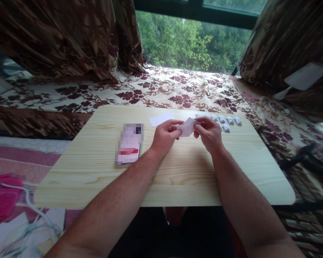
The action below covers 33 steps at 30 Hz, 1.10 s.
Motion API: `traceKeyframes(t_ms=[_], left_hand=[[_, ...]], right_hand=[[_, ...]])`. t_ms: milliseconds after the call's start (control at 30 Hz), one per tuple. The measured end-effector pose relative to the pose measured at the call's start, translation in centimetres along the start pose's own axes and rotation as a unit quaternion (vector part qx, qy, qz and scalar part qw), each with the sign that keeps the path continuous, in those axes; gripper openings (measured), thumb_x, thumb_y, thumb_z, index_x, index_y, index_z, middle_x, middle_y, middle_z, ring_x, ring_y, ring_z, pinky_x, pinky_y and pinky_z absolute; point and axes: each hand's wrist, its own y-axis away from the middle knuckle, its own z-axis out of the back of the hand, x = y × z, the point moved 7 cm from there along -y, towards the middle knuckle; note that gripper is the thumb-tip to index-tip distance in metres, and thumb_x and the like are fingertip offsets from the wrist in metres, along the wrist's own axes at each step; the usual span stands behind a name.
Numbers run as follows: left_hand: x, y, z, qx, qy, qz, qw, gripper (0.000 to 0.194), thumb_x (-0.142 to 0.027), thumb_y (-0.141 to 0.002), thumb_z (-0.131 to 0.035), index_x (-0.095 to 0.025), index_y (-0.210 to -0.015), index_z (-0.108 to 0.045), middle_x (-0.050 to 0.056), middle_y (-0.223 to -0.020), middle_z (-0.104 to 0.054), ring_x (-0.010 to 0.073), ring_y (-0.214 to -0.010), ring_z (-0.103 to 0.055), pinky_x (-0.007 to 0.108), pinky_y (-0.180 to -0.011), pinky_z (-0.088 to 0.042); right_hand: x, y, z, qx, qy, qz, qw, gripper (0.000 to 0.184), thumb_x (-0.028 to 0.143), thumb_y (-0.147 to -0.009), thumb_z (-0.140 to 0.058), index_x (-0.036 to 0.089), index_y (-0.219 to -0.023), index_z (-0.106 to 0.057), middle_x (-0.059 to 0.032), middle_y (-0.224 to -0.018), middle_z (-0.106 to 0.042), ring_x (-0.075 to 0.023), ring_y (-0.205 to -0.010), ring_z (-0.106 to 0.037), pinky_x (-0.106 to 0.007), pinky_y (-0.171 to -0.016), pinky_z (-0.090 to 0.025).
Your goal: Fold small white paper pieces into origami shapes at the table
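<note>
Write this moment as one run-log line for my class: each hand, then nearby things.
left hand: holds folded paper | right hand: holds same paper | on table: white sheet, small folded pieces, phone-like item

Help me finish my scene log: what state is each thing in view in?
Held paper, folded
Left hand, closed on its left side
Right hand, closed on its right side
Small paper pieces, folded, set in rows
Loose sheet, lying on the table
Phone, lying down, detail pixelated
Curtains, drawn apart
Window, open or shut unclear
</note>
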Motion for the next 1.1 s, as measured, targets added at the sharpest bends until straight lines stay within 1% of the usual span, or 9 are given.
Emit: traceKeyframes(t_ms=[67, 167, 267, 367, 467, 667, 767, 900, 1100], left_hand=[[0.1, -0.1, 0.2, -0.013, -0.005, -0.008, 1.0, 0.03, -0.02, -0.066, -0.073, -0.016, -0.095, -0.076, 0.001, -0.07, -0.07, 0.0124, -0.062, -0.059, 0.023, -0.055, -0.047], [0.0, -0.2, 0.4, -0.028, -0.02, -0.026, 0.999, 0.026, -0.02, -0.066, -0.073, -0.016, -0.092, -0.078, -0.002, -0.061, -0.062, 0.0098, -0.056, -0.052, 0.023, -0.053, -0.046], [-0.1, -0.1, 0.5, -0.032, -0.027, -0.037, 0.998, 0.025, -0.019, -0.067, -0.072, -0.017, -0.091, -0.079, -0.003, -0.059, -0.057, 0.0091, -0.055, -0.05, 0.023, -0.053, -0.045], [-0.2, -0.1, 0.4, -0.027, -0.022, -0.032, 0.999, 0.027, -0.019, -0.067, -0.072, -0.016, -0.092, -0.078, -0.002, -0.061, -0.06, 0.0099, -0.056, -0.052, 0.024, -0.055, -0.046], [-0.1, 0.0, 0.2, -0.019, -0.008, -0.018, 1.0, 0.03, -0.019, -0.066, -0.072, -0.016, -0.095, -0.077, 0.001, -0.068, -0.068, 0.0116, -0.06, -0.057, 0.024, -0.055, -0.046], [0.0, 0.1, 0.0, 0.003, -0.019, -0.012, 1.0, 0.034, -0.02, -0.068, -0.069, -0.016, -0.101, -0.074, 0.003, -0.074, -0.073, 0.013, -0.062, -0.061, 0.024, -0.055, -0.047], [0.0, 0.1, 0.1, -0.002, -0.033, -0.019, 0.999, 0.03, -0.02, -0.069, -0.068, -0.016, -0.098, -0.076, 0.003, -0.073, -0.072, 0.0128, -0.061, -0.06, 0.023, -0.054, -0.047], [0.1, 0.0, 0.4, -0.027, -0.045, -0.021, 0.998, 0.024, -0.02, -0.069, -0.066, -0.017, -0.089, -0.078, 0.001, -0.064, -0.068, 0.0117, -0.056, -0.056, 0.023, -0.049, -0.045], [0.4, -0.3, 0.6, -0.039, 0.001, -0.007, 0.999, 0.014, -0.018, -0.066, -0.067, -0.017, -0.076, -0.076, 0.0, -0.057, -0.063, 0.0097, -0.05, -0.05, 0.023, -0.046, -0.041]], right_hand=[[0.2, 0.1, -0.1, 0.005, -0.002, 0.007, 1.0, 0.013, 0.028, -0.076, -0.067, 0.02, -0.085, -0.068, 0.0047, -0.057, -0.061, -0.0095, -0.044, -0.052, -0.023, -0.042, -0.042], [0.5, 0.2, -0.3, 0.016, -0.013, 0.014, 1.0, 0.014, 0.029, -0.077, -0.067, 0.019, -0.087, -0.069, 0.0039, -0.059, -0.061, -0.0092, -0.046, -0.052, -0.023, -0.043, -0.041], [0.7, 0.3, -0.4, 0.024, -0.013, 0.013, 1.0, 0.014, 0.029, -0.078, -0.067, 0.019, -0.087, -0.069, 0.0037, -0.059, -0.06, -0.0089, -0.046, -0.051, -0.023, -0.043, -0.041], [0.5, 0.3, -0.5, 0.029, -0.007, 0.004, 1.0, 0.015, 0.029, -0.076, -0.068, 0.019, -0.087, -0.068, 0.004, -0.06, -0.06, -0.0088, -0.045, -0.05, -0.023, -0.042, -0.04], [0.3, 0.3, -0.6, 0.039, -0.007, -0.004, 0.999, 0.015, 0.026, -0.073, -0.068, 0.019, -0.086, -0.067, 0.0054, -0.058, -0.059, -0.0087, -0.044, -0.051, -0.022, -0.042, -0.041], [-0.3, 0.5, -1.3, 0.099, 0.0, -0.038, 0.994, 0.019, 0.019, -0.07, -0.064, 0.019, -0.089, -0.069, 0.0049, -0.06, -0.063, -0.0099, -0.044, -0.056, -0.022, -0.042, -0.044], [-0.1, 0.7, -1.5, 0.111, -0.008, -0.039, 0.993, 0.022, 0.019, -0.071, -0.062, 0.018, -0.091, -0.072, 0.0036, -0.063, -0.065, -0.0099, -0.045, -0.057, -0.022, -0.042, -0.045], [0.4, 0.8, -1.5, 0.116, 0.001, -0.031, 0.993, 0.022, 0.019, -0.072, -0.061, 0.017, -0.089, -0.075, 0.002, -0.066, -0.066, -0.0094, -0.048, -0.058, -0.021, -0.044, -0.046], [0.6, 0.9, -1.6, 0.127, -0.02, -0.014, 0.992, 0.018, 0.013, -0.071, -0.06, 0.017, -0.08, -0.075, 0.0009, -0.066, -0.067, -0.0105, -0.051, -0.06, -0.023, -0.048, -0.048]])
